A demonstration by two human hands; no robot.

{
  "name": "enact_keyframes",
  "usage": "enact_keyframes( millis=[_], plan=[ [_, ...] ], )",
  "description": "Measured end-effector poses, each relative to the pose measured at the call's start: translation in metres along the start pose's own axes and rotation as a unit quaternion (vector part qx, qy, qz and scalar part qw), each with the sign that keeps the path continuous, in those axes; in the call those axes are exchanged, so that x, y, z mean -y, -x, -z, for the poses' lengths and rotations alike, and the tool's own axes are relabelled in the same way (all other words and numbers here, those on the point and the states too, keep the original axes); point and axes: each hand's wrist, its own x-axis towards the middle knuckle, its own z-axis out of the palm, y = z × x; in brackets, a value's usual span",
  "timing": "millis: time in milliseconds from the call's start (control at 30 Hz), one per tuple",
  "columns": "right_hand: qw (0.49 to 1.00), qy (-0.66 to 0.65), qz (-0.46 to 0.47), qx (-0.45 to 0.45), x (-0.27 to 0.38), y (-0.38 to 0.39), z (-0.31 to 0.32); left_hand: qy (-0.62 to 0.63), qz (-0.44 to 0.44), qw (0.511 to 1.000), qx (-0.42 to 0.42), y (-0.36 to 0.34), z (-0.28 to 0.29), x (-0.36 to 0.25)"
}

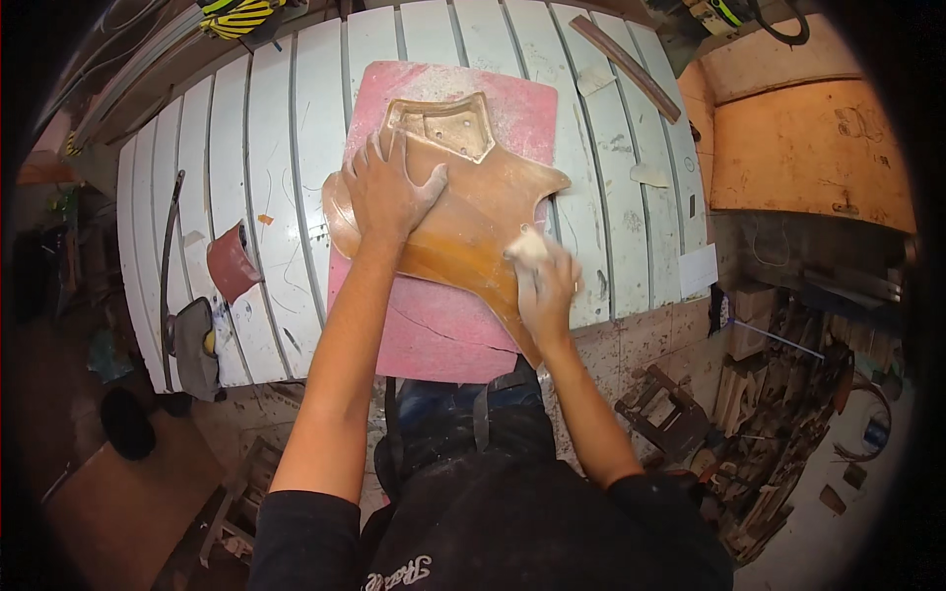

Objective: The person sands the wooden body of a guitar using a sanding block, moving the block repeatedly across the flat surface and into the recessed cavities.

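Note:
A brown wooden guitar-shaped body (473,212) with a routed cavity near its far end lies on a pink foam pad (434,325) on a white slatted workbench (276,148). My left hand (389,192) presses flat on the body just below the cavity, fingers spread. My right hand (542,281) is blurred and closed around a pale sanding block (527,246), which rests on the body's right lower edge. Both hands are dusted white.
A curled reddish sandpaper piece (234,261) and a grey tool (195,345) lie at the bench's left. A thin dark strip (626,64) lies at the far right. Plywood boards (808,148) and scrap wood (778,394) stand right of the bench.

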Motion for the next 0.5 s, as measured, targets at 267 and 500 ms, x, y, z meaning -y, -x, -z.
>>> enact_keyframes(
  millis=[267, 500],
  plan=[
    [0.998, -0.021, 0.039, -0.033, -0.009, 0.009, 0.003, -0.005, -0.007, 1.000, -0.020, 0.001, -0.004, 0.002],
    [1.000, 0.012, -0.026, -0.005, -0.011, -0.040, -0.009, -0.002, -0.006, 1.000, -0.020, 0.000, -0.005, -0.004]
  ],
)
